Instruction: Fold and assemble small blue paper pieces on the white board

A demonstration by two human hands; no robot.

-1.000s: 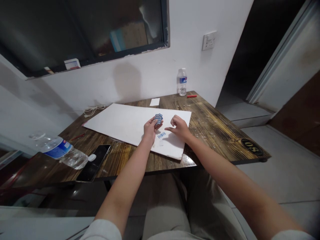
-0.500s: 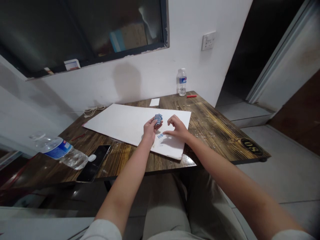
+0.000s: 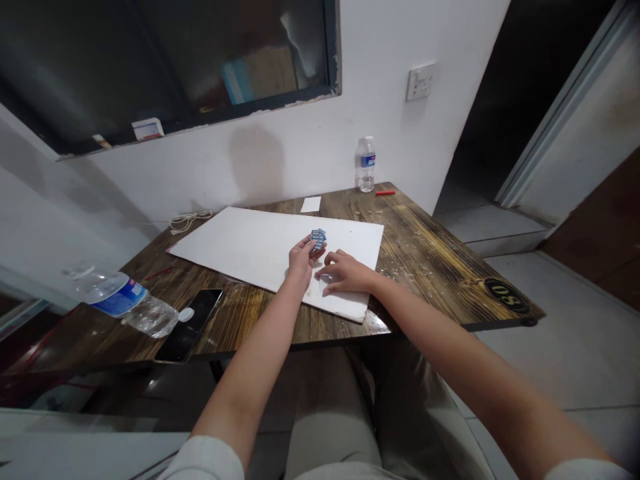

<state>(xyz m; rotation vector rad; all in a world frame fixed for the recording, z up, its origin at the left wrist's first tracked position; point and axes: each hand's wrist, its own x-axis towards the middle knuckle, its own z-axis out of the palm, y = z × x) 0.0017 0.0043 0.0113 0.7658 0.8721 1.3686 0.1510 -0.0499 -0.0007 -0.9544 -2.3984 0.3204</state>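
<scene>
My left hand [image 3: 301, 259] grips several small flat blue pieces [image 3: 318, 239] with pale rectangles on them, fanned between thumb and fingers above a white board [image 3: 260, 240]. What they are is too small to tell. Close by on the right, my right hand [image 3: 346, 272] is low over the board's near right part, palm down. Its fingers are bent and apart from the thumb, and I see nothing held in them. The spot on the board under this hand is mostly hidden.
A large bottle [image 3: 123, 297] lies on its side at the left, by a black phone [image 3: 193, 327] and a white cap [image 3: 186, 315]. Against the wall stand a small bottle [image 3: 367, 167], a red stick [image 3: 385, 193] and a white card [image 3: 311, 204]. A cable [image 3: 189, 219] lies back left.
My right hand has lowered onto the board and turned palm down. It now covers the spot where a small blue piece showed before. My left hand stays nearly still.
</scene>
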